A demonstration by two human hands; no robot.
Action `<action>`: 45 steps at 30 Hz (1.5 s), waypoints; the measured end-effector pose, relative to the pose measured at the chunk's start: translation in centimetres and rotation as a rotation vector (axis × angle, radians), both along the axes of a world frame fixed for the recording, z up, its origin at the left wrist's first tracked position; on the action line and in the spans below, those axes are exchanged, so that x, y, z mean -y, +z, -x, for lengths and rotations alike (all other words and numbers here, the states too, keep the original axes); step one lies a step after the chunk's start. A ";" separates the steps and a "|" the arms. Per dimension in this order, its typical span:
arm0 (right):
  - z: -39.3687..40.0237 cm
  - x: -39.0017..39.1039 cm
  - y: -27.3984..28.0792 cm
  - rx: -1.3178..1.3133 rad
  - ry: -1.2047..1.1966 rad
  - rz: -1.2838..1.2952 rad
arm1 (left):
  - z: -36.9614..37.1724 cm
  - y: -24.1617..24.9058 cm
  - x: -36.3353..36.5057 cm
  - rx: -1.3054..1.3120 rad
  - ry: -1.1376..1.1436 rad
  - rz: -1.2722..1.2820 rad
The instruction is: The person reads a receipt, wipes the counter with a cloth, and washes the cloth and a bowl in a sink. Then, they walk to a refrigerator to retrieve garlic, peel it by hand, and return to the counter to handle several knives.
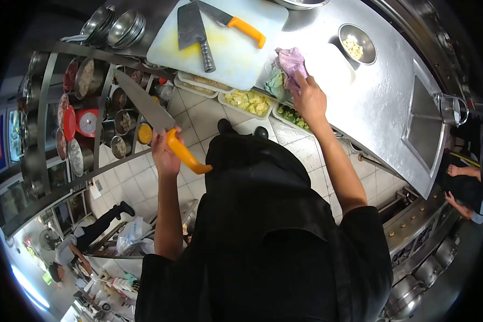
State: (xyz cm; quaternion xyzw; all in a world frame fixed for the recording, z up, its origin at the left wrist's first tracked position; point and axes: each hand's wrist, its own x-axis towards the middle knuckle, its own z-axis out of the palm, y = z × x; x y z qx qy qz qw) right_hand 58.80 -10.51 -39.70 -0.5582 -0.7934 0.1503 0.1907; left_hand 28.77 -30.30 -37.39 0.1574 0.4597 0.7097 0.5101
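My left hand (166, 153) is closed round the orange handle of a large knife (145, 102), whose blade points up and left, away from the counter. At the counter's edge my right hand (309, 100) grips a cloth (291, 61), pink with a pale green part hanging below. Left of the cloth, a white cutting board (236, 67) carries a cleaver (192, 29) with a dark handle and a second orange-handled knife (247, 31).
A metal bowl (358, 44) of pale pieces stands on the steel counter (381, 91). Below the board's edge are tubs of cut vegetables (248, 102). Shelves of bowls fill the left. One person (88, 236) is at lower left, another (467, 188) at far right.
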 end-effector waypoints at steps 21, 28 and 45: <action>3.4 3.2 -0.7 -0.203 0.254 -0.112 | 8.5 -1.5 -21.6 -0.875 -0.147 0.322; 3.0 3.4 -0.2 -0.026 -0.049 -0.063 | 17.2 -7.2 -28.4 -1.543 -0.336 0.253; -3.8 6.6 1.1 -0.715 -0.068 0.167 | -9.9 -0.2 -19.3 -1.203 -0.327 -0.297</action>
